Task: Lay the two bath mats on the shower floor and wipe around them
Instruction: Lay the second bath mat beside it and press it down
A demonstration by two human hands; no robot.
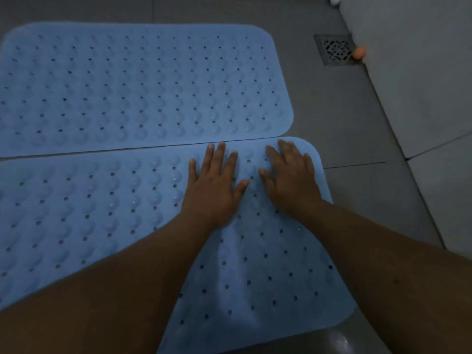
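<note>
Left hand [214, 185] and right hand [291, 180] flat, fingers straight, pressing near mat [89, 213]; far mat [140, 85] just beyond, 2 edges touching.

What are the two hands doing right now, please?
Left hand: open, fingers spread, pressing flat on the near bath mat.
Right hand: open, flat on the same mat near its far right corner.

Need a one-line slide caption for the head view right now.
Both hands, left hand and right hand, press the near blue mat flat beside the far mat.
</note>
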